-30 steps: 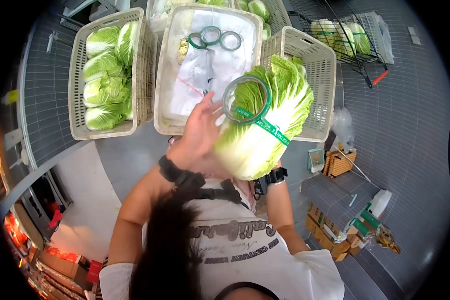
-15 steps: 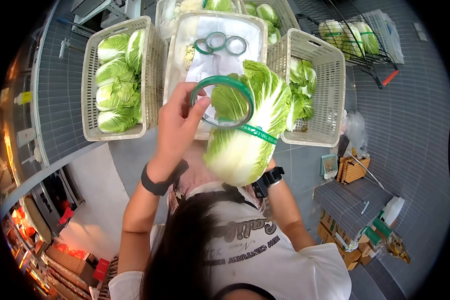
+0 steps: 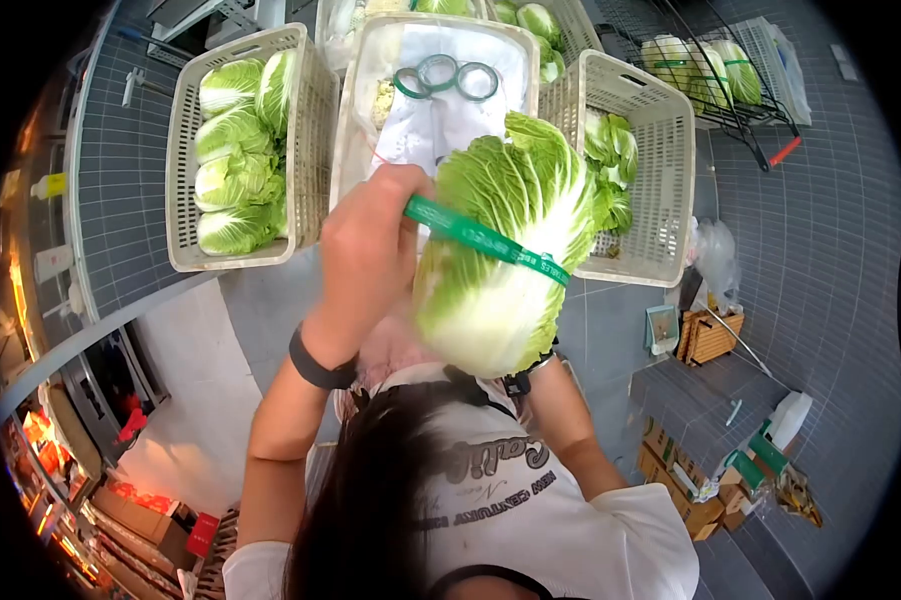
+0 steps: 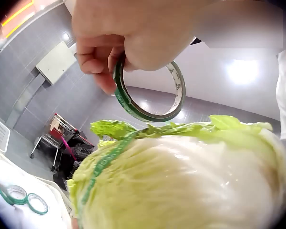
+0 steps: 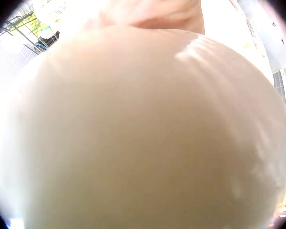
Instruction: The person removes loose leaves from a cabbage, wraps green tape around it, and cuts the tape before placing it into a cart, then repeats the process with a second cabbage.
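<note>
My left hand (image 3: 365,255) grips a roll of green tape (image 4: 125,101), its fingers curled round the rim in the left wrist view. From the roll a green strip (image 3: 480,237) with printing stretches onto a large Chinese cabbage (image 3: 500,310) and lies across its leaves. The cabbage is tilted, leafy end away from my body. My right hand (image 5: 152,13) holds the cabbage from its far right side and underneath; its fingers are hidden behind the cabbage. The cabbage's pale base (image 5: 143,129) fills the right wrist view.
A crate (image 3: 310,150) of cabbages stands left; another crate (image 3: 660,210) with leafy cabbage stands right. Between them, a lined crate (image 3: 350,120) holds three tape rolls (image 3: 437,72). A wire basket (image 3: 740,130) with taped cabbages is at upper right.
The left hand has gone from open beside the roll to gripping it, turning the roll edge-on and drawing the strip out from the cabbage toward the left. The cabbage has shifted slightly.
</note>
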Demonstrator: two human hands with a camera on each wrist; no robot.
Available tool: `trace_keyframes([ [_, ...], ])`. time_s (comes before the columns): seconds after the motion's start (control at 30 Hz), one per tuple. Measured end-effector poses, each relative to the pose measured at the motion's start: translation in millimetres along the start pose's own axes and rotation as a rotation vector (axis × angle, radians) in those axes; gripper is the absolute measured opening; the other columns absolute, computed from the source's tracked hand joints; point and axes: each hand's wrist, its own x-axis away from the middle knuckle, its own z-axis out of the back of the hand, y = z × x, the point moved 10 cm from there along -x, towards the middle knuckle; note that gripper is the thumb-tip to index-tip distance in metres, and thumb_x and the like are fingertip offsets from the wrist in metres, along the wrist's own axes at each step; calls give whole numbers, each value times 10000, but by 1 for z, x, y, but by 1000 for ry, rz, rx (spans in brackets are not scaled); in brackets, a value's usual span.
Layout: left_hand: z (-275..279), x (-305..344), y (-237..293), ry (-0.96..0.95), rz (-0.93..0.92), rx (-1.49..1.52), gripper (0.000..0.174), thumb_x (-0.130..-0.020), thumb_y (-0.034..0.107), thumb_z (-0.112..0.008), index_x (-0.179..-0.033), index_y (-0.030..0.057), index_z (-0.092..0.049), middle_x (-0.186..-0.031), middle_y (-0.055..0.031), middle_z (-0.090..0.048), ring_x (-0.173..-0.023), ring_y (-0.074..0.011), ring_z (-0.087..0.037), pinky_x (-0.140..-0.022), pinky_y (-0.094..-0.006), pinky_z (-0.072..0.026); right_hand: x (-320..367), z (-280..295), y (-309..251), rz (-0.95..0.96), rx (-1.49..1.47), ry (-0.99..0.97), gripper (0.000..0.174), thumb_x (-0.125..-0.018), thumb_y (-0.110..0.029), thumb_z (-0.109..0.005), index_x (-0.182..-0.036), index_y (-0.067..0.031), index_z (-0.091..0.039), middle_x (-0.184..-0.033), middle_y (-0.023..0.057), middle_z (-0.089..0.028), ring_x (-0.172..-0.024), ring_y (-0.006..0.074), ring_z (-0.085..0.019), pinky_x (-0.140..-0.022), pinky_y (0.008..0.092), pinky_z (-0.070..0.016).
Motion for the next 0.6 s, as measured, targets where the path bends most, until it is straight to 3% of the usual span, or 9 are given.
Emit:
trace_keyframes([
  [0.1,14,0,0,34,-78,-166,382,-709,-175,-530,-1036,21,-523,-848,-136,-609,-744,-289,-621,-678,-326,-498,1,-2,2,6,-6,-7,766,-942,-637,-306,-1461,-74,-274,-1459,110,-376,-1269,274,-434,-1052,384,-374],
  [0.2,25,7,-10,127,-158,-231,408,-661,-103,-578,-1019,89,-612,-824,-76,-602,-661,-290,-557,-599,-382,-454,4,-2,6,13,-8,-10,766,-942,-636,-306,-1460,-73,-275,-1458,111,-377,-1267,275,-435,-1052,384,-375],
  [0.4,15,22,-26,95,-234,-403,424,-661,-57,-591,-1035,137,-635,-827,-50,-613,-668,-240,-563,-572,-337,-438,4,-3,5,33,-2,-16,765,-943,-636,-306,-1459,-72,-277,-1457,113,-379,-1264,275,-438,-1050,384,-377],
  [0.6,-4,49,-38,148,-355,-320,359,-663,-30,-595,-973,148,-630,-830,-47,-614,-684,-232,-565,-578,-343,-440,13,-2,7,45,-3,-19,765,-943,-635,-305,-1458,-71,-278,-1455,115,-381,-1262,275,-442,-1049,385,-379],
])
